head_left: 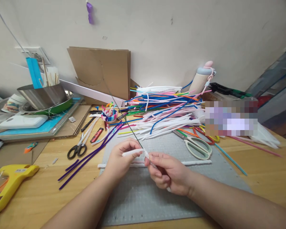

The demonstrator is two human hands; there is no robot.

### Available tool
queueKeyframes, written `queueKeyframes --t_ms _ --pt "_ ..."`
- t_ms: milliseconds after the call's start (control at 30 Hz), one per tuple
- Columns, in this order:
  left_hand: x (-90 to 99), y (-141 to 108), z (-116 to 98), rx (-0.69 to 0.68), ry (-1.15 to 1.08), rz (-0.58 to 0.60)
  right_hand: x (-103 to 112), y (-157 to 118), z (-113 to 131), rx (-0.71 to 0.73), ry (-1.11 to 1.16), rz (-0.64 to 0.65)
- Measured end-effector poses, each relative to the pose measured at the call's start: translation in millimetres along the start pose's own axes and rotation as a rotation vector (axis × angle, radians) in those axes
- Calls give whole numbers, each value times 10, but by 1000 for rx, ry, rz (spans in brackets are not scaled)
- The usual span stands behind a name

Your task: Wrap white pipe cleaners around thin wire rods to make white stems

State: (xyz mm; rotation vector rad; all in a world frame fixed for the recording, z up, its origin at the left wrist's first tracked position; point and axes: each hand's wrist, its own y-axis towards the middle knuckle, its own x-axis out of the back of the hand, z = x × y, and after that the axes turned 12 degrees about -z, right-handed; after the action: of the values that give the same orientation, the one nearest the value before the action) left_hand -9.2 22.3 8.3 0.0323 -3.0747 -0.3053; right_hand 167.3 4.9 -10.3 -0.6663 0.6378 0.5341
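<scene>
Over the grey cutting mat (138, 200), my two hands meet at a thin dark green wire (131, 129) that slants up to the left. A white pipe cleaner (132, 152) is coiled around the wire's lower part. My left hand (120, 157) pinches the loose end of this pipe cleaner between thumb and fingers. Just below the coil, my right hand (170, 173) is closed around the wrapped wire, and a white tip pokes out beneath its fingers. Behind both hands, another white pipe cleaner (197, 162) lies across the mat.
A heap of coloured pipe cleaners (162, 105) covers the back. Scissors with pale green handles (186, 148) lie right, black-handled scissors (72, 152) left. Purple pipe cleaners (85, 159), a yellow glue gun (14, 176), a metal bowl (40, 97) and a bottle (200, 79) stand or lie around.
</scene>
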Motion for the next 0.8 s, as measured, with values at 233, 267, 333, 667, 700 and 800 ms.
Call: queueKeyframes --t_ms 233,267,333,667,700,800 --pt "-43 -21 116 304 -348 86 -13 -8 4 -38 -54 44" --pt "-50 -33 128 335 -381 123 -19 -4 -6 -9 -85 35" --pt "-61 -55 141 390 -410 184 -30 8 -30 85 -180 -16" --pt "-106 -79 61 304 -323 80 -89 -9 -92 639 -922 -317" --pt "-101 -82 53 270 -282 86 -87 -7 -98 620 -913 -311" --pt "-76 -91 54 248 -173 157 -77 6 -110 520 -805 -292"
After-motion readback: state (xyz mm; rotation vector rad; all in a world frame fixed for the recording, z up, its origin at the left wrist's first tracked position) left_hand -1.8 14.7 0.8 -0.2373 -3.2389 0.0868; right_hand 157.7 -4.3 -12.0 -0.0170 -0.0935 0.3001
